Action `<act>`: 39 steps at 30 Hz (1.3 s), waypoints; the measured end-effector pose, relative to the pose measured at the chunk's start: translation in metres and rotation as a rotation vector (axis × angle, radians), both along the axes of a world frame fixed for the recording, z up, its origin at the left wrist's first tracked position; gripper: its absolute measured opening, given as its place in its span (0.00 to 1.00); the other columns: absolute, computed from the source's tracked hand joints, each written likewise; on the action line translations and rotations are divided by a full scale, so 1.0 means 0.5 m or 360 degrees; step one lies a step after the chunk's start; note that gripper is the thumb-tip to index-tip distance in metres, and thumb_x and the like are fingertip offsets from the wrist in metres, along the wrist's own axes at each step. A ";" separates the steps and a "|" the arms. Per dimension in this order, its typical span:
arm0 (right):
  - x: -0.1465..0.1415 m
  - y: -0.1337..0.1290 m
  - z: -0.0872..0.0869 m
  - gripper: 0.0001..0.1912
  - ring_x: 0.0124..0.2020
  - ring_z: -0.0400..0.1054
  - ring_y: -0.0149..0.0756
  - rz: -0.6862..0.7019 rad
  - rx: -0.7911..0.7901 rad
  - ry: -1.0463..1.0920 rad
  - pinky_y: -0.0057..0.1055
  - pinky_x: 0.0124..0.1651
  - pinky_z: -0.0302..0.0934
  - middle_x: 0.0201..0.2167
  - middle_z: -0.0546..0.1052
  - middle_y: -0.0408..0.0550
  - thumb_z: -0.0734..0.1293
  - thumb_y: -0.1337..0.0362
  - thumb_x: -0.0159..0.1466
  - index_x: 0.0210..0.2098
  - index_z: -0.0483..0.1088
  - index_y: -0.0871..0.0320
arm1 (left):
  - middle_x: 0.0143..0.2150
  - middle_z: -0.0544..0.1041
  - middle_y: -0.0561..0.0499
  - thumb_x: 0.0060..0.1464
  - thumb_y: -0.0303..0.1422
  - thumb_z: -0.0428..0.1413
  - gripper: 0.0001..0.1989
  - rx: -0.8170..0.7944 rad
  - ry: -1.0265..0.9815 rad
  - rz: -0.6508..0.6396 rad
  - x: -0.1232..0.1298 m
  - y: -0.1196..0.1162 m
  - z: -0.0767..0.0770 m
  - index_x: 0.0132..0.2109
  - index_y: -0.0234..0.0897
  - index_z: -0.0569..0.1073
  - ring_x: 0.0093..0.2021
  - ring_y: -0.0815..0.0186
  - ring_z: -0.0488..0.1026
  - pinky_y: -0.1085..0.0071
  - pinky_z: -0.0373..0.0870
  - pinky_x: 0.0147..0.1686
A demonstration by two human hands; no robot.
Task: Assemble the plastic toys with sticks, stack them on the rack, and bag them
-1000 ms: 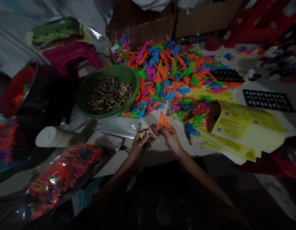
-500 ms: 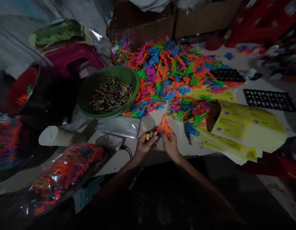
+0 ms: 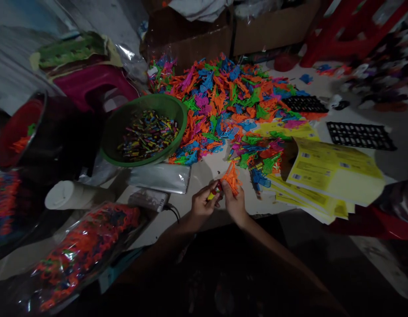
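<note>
At the front edge of the table, my left hand is closed around small wrapped sticks, one with a yellow end showing. Right beside it, my right hand pinches an orange plastic piece that points away from me. The fingertips of both hands nearly meet, and fine detail between them is dark. Beyond them spreads a big pile of orange, green, blue and pink plastic pieces. A green basin full of similar small wrapped sticks stands to the left of the pile.
Yellow printed sheets lie at the right, near black trays. Clear plastic bags, a white roll and a filled bag are at the left. Cardboard boxes and a red stool stand behind.
The hands have come closer together. Fewer sticks show in my left hand, which has curled more around them. The whole view has shifted slightly.
</note>
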State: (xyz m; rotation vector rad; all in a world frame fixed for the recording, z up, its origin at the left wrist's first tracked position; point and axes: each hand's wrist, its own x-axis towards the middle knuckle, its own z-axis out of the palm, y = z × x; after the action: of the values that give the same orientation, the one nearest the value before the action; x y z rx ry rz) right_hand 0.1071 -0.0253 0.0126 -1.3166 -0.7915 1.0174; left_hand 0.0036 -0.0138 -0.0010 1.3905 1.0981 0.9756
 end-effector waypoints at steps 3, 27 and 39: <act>-0.005 -0.008 -0.002 0.16 0.19 0.57 0.26 0.0009 0.0031 -0.0055 0.24 0.21 0.55 0.16 0.64 0.39 0.63 0.51 0.55 0.21 0.64 0.58 | 0.47 0.74 0.44 0.49 0.37 0.54 0.19 0.0171 0.0124 -0.0030 -0.004 -0.012 0.000 0.48 0.37 0.72 0.28 0.69 0.73 0.74 0.73 0.25; 0.075 0.047 -0.089 0.22 0.47 0.63 0.42 0.0120 0.0033 -0.1514 0.39 0.49 0.58 0.45 0.71 0.56 0.59 0.53 0.60 0.48 0.67 0.61 | 0.30 0.70 0.51 0.53 0.40 0.50 0.11 0.0182 0.0339 0.0403 -0.020 0.135 -0.019 0.36 0.36 0.68 0.31 0.69 0.69 0.74 0.65 0.32; 0.043 -0.027 -0.101 0.26 0.43 0.64 0.48 0.0420 -0.0445 -0.2280 0.42 0.43 0.57 0.46 0.70 0.62 0.56 0.52 0.62 0.49 0.65 0.65 | 0.21 0.66 0.56 0.41 0.46 0.57 0.20 -0.0676 -0.0001 -0.0126 -0.080 0.061 -0.068 0.33 0.33 0.67 0.18 0.75 0.61 0.78 0.56 0.17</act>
State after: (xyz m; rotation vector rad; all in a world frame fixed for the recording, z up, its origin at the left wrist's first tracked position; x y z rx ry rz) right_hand 0.1284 -0.0387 -0.0378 -2.1978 -1.9515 0.2045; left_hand -0.0364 0.0165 -0.0348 1.0766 1.1607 0.6382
